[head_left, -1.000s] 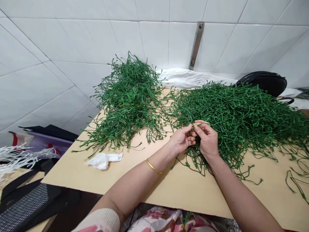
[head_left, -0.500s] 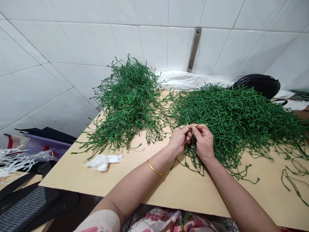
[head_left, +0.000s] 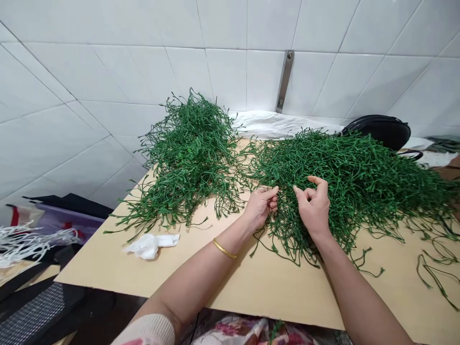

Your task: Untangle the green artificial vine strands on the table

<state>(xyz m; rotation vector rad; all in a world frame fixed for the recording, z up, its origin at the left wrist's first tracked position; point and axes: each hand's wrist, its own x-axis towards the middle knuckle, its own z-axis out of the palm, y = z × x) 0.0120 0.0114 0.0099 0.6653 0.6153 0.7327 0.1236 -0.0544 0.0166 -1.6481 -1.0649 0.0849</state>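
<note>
My left hand [head_left: 261, 207] is closed in a pinch, thumb against the bent fingers, at the near left edge of the right-hand heap of green cords [head_left: 345, 177]. It seems to grip a green cord, mostly hidden by the fingers; a loose strand curls out below the palm. My right hand [head_left: 315, 206] hovers over the same heap, a short way to the right, its thumb and index finger apart and nothing visible between them. The cords are thin, with small knotted or forked ends.
Another heap of green cords [head_left: 190, 158] stands at the left. Crumpled white tissue [head_left: 153, 245] lies in front of it on the wooden board [head_left: 115, 268]. A black bag [head_left: 379, 132] and white cloth [head_left: 283, 123] sit along the tiled wall. White cords [head_left: 32, 244] lie beyond the left edge.
My hands were together at the fingertips; now they are apart. The right hand has moved right and opened its thumb and index finger. The left stays pinched. The view has shifted slightly.
</note>
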